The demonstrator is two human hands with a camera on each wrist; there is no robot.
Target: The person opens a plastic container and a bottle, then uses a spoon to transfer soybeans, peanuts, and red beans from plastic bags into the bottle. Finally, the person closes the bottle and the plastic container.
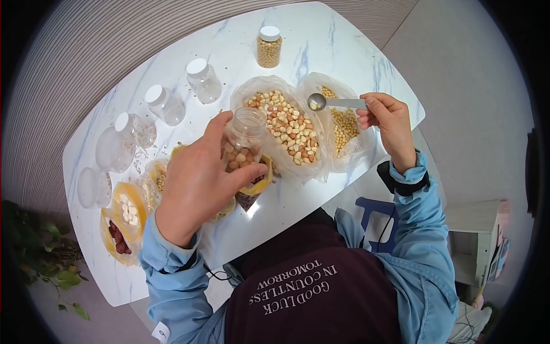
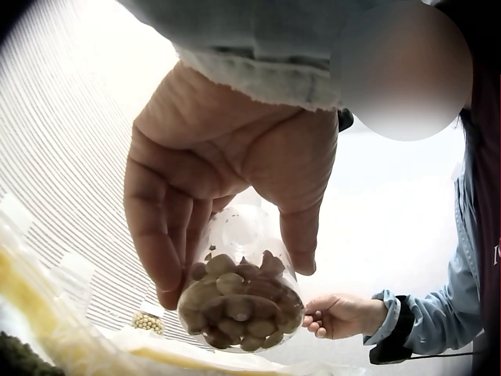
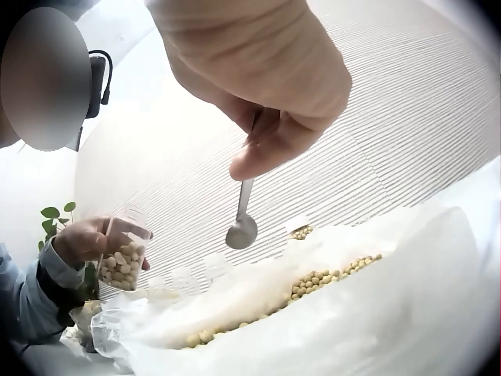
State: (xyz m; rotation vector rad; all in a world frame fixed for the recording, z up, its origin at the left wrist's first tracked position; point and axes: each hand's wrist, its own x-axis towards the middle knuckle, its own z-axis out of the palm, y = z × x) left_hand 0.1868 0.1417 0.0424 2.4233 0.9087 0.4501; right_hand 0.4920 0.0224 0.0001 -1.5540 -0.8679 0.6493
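My left hand (image 1: 195, 180) grips a clear lidless jar (image 1: 250, 121), thumb on one side and fingers on the other. Peanuts (image 2: 239, 309) fill its lower part in the left wrist view. Between the thumb and fingers of my right hand (image 1: 394, 125) is the handle of a metal spoon (image 1: 342, 103). Its bowl, with a little yellow showing inside, hangs over an open plastic bag of soybeans (image 1: 345, 131). Beside that bag, between the two hands, lies an open bag of shelled peanuts (image 1: 292, 129). The spoon (image 3: 242, 232) points downward above the bag in the right wrist view.
A white-capped jar of soybeans (image 1: 269, 50) stands at the table's far edge. Several white-capped clear jars (image 1: 204, 83) line the left side. Yellow-edged bags hold white pieces (image 1: 129, 211) and dark red pieces (image 1: 119, 239). A blue stool (image 1: 375, 221) is below the table's near edge.
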